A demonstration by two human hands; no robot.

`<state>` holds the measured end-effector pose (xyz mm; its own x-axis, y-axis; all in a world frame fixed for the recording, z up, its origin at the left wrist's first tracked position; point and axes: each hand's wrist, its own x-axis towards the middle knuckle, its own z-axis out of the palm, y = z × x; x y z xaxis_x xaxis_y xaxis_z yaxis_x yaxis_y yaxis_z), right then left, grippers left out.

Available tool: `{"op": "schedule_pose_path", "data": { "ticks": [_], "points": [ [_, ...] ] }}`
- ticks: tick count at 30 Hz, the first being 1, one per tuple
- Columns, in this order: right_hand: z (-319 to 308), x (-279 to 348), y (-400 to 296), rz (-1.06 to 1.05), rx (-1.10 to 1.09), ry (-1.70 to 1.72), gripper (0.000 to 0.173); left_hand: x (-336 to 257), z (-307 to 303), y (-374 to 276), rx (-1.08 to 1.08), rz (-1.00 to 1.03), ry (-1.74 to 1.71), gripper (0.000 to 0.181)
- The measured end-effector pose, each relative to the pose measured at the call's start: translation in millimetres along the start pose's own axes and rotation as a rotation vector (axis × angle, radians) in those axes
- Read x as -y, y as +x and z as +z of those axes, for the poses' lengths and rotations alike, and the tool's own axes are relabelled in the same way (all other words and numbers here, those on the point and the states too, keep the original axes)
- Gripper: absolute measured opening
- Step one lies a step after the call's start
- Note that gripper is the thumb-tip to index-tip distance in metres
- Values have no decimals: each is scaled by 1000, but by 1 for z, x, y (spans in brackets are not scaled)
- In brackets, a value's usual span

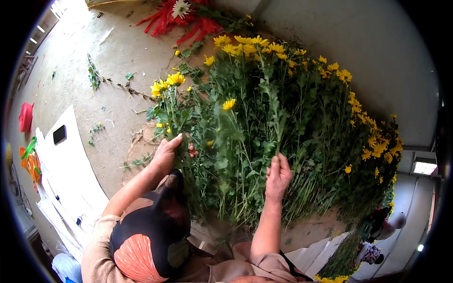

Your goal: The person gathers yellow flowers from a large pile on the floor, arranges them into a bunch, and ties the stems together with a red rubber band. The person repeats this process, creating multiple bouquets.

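Yellow chrysanthemum stems (304,116) with green leaves lie in a large heap before me, blooms towards the far and right edges, cut stem ends towards me. My left hand (170,150) grips a small bunch topped by yellow blooms (168,84), at the heap's left side. Between thumb and fingers, my right hand (279,177) pinches the lower part of one long leafy stem (274,99), which stands up over the middle of the heap. A blurred stem with a single yellow bloom (229,104) shows between the two hands; what supports it cannot be told.
Red ribbon-like strips (170,17) and a white chrysanthemum (181,9) lie beyond the heap. At left are a white sheet (79,152) bearing a phone (59,134), an orange bag (31,164) and a red bundle (26,117). Other people (384,230) are at lower right, near more flowers.
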<state>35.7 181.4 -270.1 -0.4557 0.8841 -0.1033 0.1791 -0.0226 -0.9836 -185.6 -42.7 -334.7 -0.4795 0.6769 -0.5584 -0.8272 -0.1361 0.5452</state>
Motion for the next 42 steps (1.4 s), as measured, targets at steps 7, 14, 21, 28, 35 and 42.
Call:
{"op": "schedule_pose_path", "data": {
  "ticks": [7, 14, 21, 28, 35, 42],
  "points": [
    [15, 4, -30, 126, 222, -37, 13, 2, -7, 7, 5, 1, -34, 31],
    [56, -31, -70, -115, 214, -452, 23, -5, -4, 11, -91, -65, -71, 32],
    [73, -26, -93, -337, 472, -548, 21, -3, 15, 27, -47, -47, -114, 31],
    [91, -5, -86, -384, 544, -770, 32, -19, 21, 17, -71, 28, -163, 25],
    [147, 1, -63, -185, 351, -442, 35, -15, 19, 23, -52, 112, -162, 27],
    [149, -14, -48, -47, 305, -235, 36, -39, 3, 23, -63, 172, -255, 40]
  ]
}}
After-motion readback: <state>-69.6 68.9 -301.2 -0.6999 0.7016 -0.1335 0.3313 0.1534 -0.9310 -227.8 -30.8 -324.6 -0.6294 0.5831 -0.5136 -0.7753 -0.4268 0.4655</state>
